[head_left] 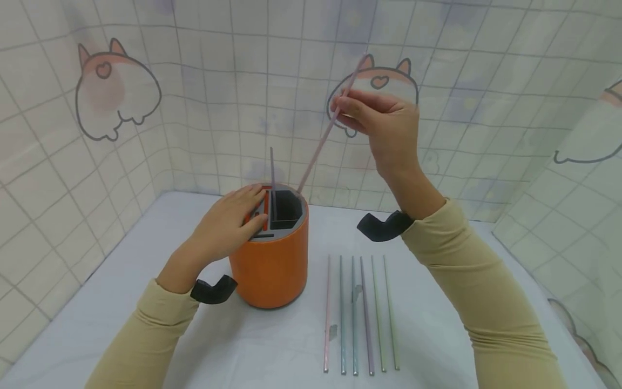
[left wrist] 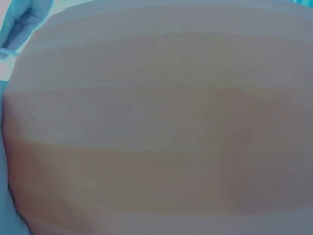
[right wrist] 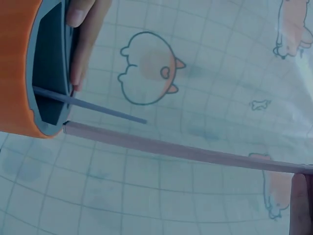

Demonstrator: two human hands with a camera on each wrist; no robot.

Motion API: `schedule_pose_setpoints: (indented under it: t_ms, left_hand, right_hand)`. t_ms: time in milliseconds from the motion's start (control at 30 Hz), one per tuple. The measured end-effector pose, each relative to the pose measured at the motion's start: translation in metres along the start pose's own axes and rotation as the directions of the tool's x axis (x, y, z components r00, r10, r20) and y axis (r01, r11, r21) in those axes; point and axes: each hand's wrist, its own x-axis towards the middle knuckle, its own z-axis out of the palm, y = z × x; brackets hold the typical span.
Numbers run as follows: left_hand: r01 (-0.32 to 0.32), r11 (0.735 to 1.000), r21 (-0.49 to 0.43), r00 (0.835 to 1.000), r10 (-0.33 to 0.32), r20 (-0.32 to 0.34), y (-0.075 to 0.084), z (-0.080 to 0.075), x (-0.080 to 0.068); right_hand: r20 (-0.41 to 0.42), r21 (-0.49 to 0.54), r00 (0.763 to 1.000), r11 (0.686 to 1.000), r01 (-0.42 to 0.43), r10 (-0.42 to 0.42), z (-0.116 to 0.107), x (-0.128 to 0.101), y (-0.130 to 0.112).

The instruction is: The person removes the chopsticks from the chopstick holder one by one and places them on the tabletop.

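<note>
While the left hand lies across the top of the orange holder, its fingers stretched flat over the grey insert and reaching the rim, the right hand is raised well above the table with a pink stick pinched between thumb and fingertips. That grip is closed on the stick's upper part; the stick slants down and to the left, and its lower end meets the far rim of the holder, at the edge of the dark compartment. In the right wrist view the same pink stick runs from the fingertip at the lower right to the rim of the holder, touching it just at the opening. A thinner grey stick already stands upright inside the holder, next to the divider between compartments.

The holder sits near the middle of the table, a little toward the left edge. Just to its right, closer to the near edge, six more sticks lie side by side in a neat row, parallel and slightly apart, in pale pink, blue, purple and green. The left wrist view shows only a blurred orange surface filling the picture. A tiled cloth with cartoon animals surrounds the table on three sides.
</note>
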Motion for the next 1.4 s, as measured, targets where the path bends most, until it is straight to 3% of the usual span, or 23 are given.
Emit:
schedule_pose_setpoints:
  t_ms: [133,333,500,633,767,967,1233,1400]
  left_hand:
    - [0.002,1.000,-0.005,1.000,-0.002,-0.002,0.000,0.001,-0.001]
    - [0.001,1.000,0.002,1.000,-0.001,-0.002,0.000,0.001,0.000]
    - [-0.005,1.000,0.010,1.000,0.005,-0.004,0.001,0.001,0.002]
    - [-0.010,1.000,0.007,1.000,0.011,-0.007,0.001,0.001,0.002]
    - [-0.011,1.000,0.002,1.000,0.011,-0.012,0.000,0.001,0.001]
    - [-0.007,1.000,0.000,1.000,0.007,-0.015,0.000,0.002,-0.001]
    - [-0.012,1.000,0.002,1.000,0.012,-0.018,-0.001,0.003,0.000]
    - [-0.002,1.000,0.010,1.000,0.002,-0.006,0.000,0.002,0.000]
  right_hand:
    - [-0.053,0.015,0.998,0.999,0.028,-0.027,-0.009,-0.001,-0.016]
    - [-0.090,0.001,0.996,1.000,-0.011,0.011,-0.037,-0.005,-0.021]
    - [-0.100,-0.049,0.987,0.991,-0.128,0.123,-0.066,-0.015,-0.010]
    - [-0.092,-0.129,0.961,0.953,-0.273,0.262,-0.093,-0.029,0.008]
    - [-0.048,-0.201,0.900,0.878,-0.434,0.433,-0.122,-0.050,0.030]
    - [-0.025,-0.311,0.766,0.723,-0.617,0.643,-0.159,-0.085,0.058]
    - [-0.087,-0.375,0.633,0.564,-0.736,0.769,-0.194,-0.128,0.087]
    - [-0.123,-0.396,0.584,0.500,-0.770,0.802,-0.207,-0.145,0.104]
